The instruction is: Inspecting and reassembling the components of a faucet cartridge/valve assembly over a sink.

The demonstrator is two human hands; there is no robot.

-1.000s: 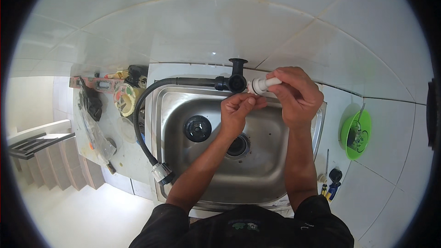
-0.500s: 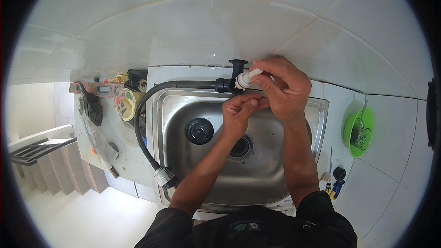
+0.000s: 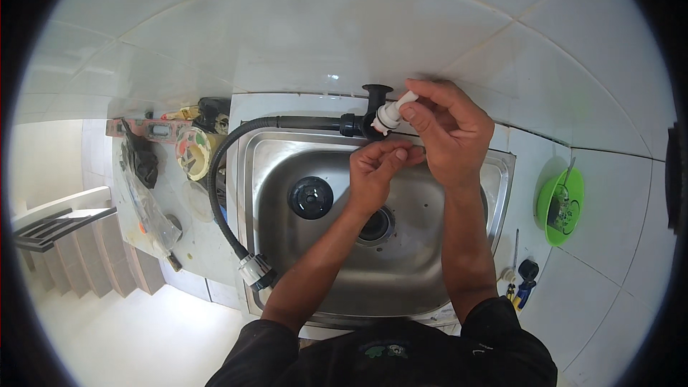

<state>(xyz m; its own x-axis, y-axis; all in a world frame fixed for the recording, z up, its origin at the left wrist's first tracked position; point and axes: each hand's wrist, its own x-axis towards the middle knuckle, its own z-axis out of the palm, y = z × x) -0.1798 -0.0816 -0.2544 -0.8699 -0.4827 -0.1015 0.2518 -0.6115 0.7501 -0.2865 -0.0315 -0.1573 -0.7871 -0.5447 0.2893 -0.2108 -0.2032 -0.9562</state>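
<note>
Your right hand (image 3: 459,132) pinches the white valve (image 3: 393,112) by its stem, thumb against fingers, with the piece tilted over the right side of the black tap (image 3: 377,99) at the sink's far edge. Whether the valve touches the tap, you cannot tell from here. Your left hand (image 3: 374,174) is just nearer than the tap, thumb and fingertips drawn together; whether anything small lies between them cannot be told.

As things stand, the hose (image 3: 222,165) is joined to the tap's left end, and its chrome end (image 3: 256,270) hangs at the near left. The valve looks not yet seated, so that join seems unfinished. In the sink (image 3: 408,272), the black strainer (image 3: 310,198) lies left of the drain (image 3: 376,225).
</note>
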